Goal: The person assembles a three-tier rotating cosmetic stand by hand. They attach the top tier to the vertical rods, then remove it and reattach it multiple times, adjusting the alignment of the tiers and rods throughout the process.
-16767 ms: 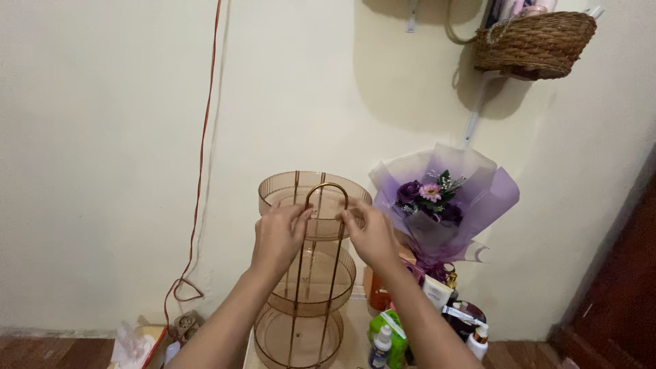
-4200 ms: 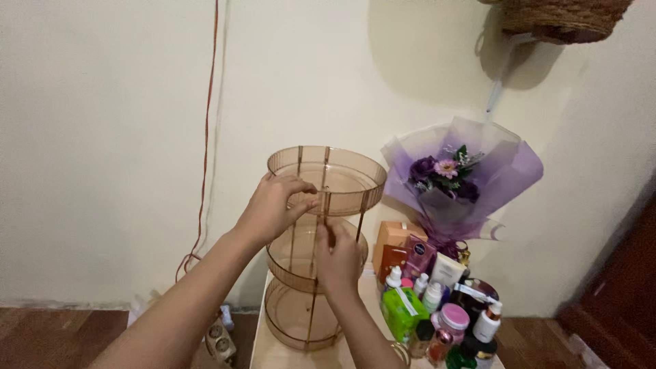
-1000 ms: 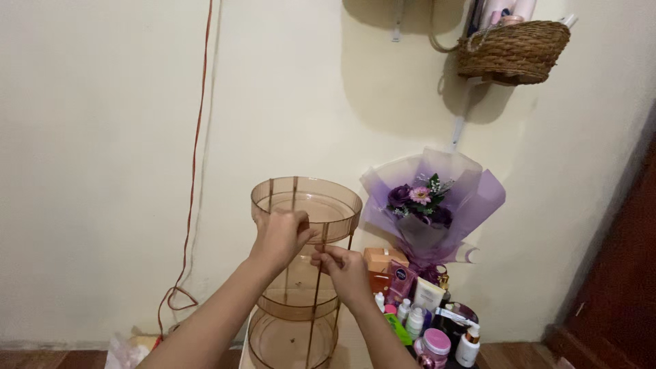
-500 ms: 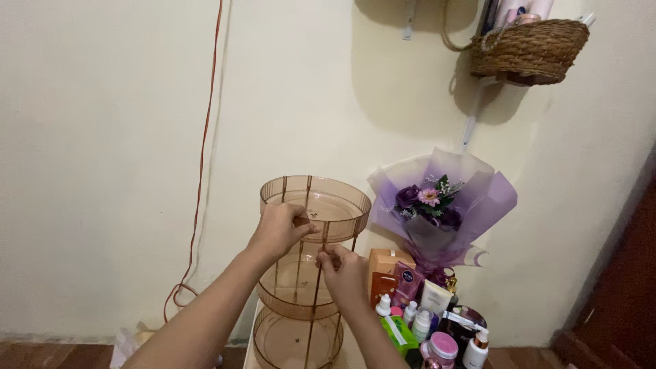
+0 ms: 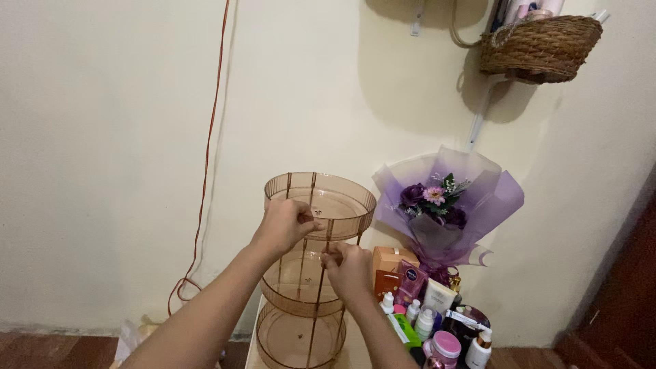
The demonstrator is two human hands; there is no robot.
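1. The bottom edge of the view cuts off the lowest tray of the three-tier rack (image 5: 316,260), and my own forearms cover part of its front, so I cannot see how its base sits on the pale tabletop (image 5: 355,352).
2. The rack's trays are see-through brownish plastic joined by thin metal rods; through the plastic it is hard to tell exactly where each rod meets a tray.
3. The woven basket (image 5: 540,46) high on the wall is cut off at the top, and what stands in it is too cropped to make out.
4. My left hand (image 5: 285,224) is curled at the near rim of the top tray (image 5: 321,203), thumb and fingertips pinched together on the rim where a rod runs up.
5. What lies between those fingertips is too small to see; I cannot tell if they grip the rod, the rim or both.
6. My right hand (image 5: 348,268) sits just below and to the right, between top and middle trays, fingers closed tight around a thin upright rod (image 5: 321,287).
7. The two hands are close together, nearly touching.
8. The rack stands against the cream wall, with a purple-wrapped bouquet (image 5: 444,205) and a cluster of bottles and jars (image 5: 430,321) just to its right.
9. A red cable (image 5: 208,143) hangs down the wall to its left.
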